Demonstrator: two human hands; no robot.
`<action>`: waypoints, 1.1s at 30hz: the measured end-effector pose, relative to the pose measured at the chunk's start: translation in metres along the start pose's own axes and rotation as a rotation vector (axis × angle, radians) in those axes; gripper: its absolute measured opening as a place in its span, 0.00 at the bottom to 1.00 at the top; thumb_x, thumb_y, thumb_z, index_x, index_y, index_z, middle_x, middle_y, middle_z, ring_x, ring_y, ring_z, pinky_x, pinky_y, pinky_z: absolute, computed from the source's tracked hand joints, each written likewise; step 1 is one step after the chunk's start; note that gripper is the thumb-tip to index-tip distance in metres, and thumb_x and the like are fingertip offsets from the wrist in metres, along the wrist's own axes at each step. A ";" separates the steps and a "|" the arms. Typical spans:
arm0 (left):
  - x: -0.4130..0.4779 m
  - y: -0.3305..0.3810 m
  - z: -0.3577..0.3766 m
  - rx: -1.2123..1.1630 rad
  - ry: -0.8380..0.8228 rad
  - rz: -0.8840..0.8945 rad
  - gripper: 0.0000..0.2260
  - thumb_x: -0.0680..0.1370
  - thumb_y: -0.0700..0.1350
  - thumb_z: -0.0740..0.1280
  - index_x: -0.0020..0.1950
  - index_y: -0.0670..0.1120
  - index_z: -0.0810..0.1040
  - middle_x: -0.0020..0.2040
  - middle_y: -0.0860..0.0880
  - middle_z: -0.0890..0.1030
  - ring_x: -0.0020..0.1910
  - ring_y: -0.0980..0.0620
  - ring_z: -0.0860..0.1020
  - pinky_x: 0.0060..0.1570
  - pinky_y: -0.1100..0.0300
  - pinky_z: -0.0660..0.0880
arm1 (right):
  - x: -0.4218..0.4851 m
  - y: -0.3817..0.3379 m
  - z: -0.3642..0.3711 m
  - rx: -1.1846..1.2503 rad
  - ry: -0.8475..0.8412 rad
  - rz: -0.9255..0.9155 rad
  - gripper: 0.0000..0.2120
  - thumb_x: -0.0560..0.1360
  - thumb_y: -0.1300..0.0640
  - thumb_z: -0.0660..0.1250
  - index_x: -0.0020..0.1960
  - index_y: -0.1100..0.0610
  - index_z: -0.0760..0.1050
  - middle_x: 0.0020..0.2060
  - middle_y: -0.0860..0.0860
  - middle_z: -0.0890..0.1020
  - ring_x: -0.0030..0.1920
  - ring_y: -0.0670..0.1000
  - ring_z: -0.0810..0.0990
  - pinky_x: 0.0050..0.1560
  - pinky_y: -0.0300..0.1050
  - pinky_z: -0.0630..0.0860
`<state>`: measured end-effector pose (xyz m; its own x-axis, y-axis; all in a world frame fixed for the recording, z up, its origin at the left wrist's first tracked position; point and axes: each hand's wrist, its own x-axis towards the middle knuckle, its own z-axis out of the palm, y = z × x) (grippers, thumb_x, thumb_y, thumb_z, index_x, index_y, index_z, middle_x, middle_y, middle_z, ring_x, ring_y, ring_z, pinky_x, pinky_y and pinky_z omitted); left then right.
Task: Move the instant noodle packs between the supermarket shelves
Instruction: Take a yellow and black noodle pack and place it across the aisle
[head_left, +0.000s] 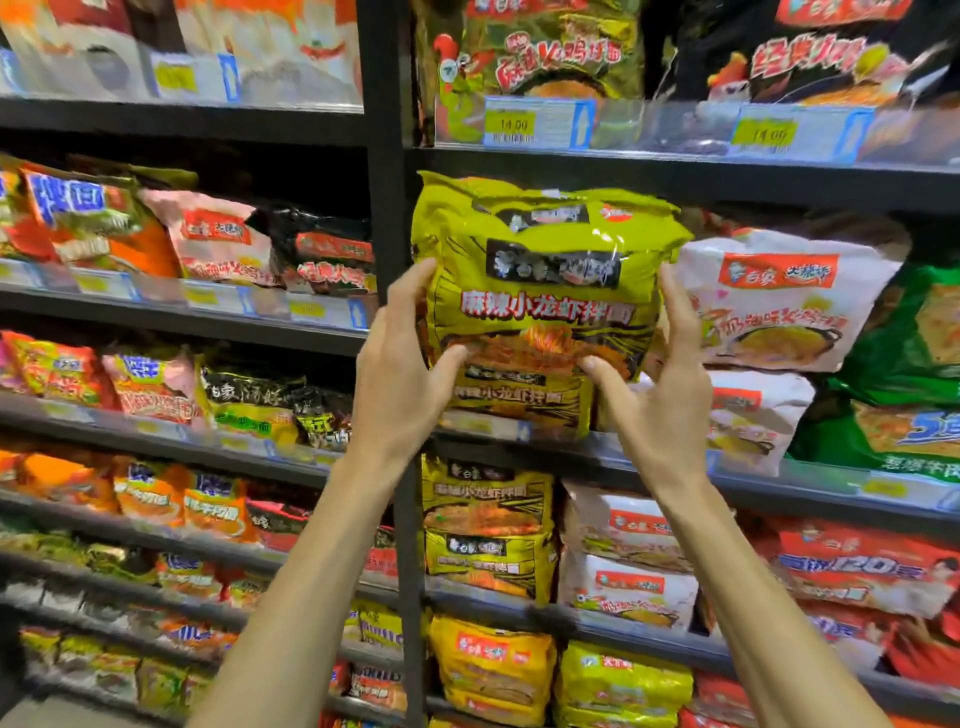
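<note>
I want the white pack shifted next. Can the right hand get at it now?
Probably not yet: the right hand and left hand are both holding the yellow pack. The white pack sits unblocked beside it.

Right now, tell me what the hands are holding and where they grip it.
Both hands hold one yellow-green noodle pack: the left hand on its left edge, the right hand on its right edge, thumbs on the lower front.

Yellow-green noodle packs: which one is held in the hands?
The top yellow-green pack, gripped by left hand and right hand; its twins lie untouched underneath.
</note>
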<state>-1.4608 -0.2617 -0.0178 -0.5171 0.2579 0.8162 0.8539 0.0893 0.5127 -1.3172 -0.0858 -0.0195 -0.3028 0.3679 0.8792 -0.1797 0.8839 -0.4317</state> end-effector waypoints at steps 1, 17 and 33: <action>0.000 -0.002 0.004 0.005 0.001 0.006 0.35 0.75 0.38 0.75 0.78 0.50 0.62 0.69 0.50 0.76 0.66 0.48 0.78 0.64 0.46 0.77 | 0.000 0.004 0.004 -0.004 0.001 -0.010 0.44 0.71 0.59 0.77 0.78 0.48 0.55 0.76 0.41 0.65 0.73 0.49 0.71 0.67 0.44 0.73; 0.024 -0.016 0.046 -0.057 0.020 -0.062 0.32 0.79 0.34 0.69 0.80 0.46 0.60 0.78 0.48 0.67 0.77 0.50 0.65 0.72 0.72 0.58 | 0.018 0.044 0.044 -0.096 0.058 -0.027 0.39 0.74 0.60 0.75 0.79 0.55 0.58 0.70 0.37 0.63 0.69 0.25 0.59 0.65 0.21 0.59; 0.025 -0.020 0.053 -0.135 0.029 -0.140 0.32 0.79 0.33 0.69 0.79 0.48 0.59 0.78 0.48 0.66 0.78 0.50 0.66 0.75 0.52 0.66 | 0.023 0.046 0.057 -0.111 0.071 -0.035 0.36 0.74 0.64 0.74 0.77 0.57 0.61 0.69 0.56 0.72 0.68 0.28 0.61 0.65 0.22 0.60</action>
<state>-1.4878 -0.2057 -0.0217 -0.6335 0.2241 0.7406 0.7586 -0.0083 0.6515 -1.3856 -0.0535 -0.0307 -0.2300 0.3523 0.9072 -0.0829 0.9217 -0.3790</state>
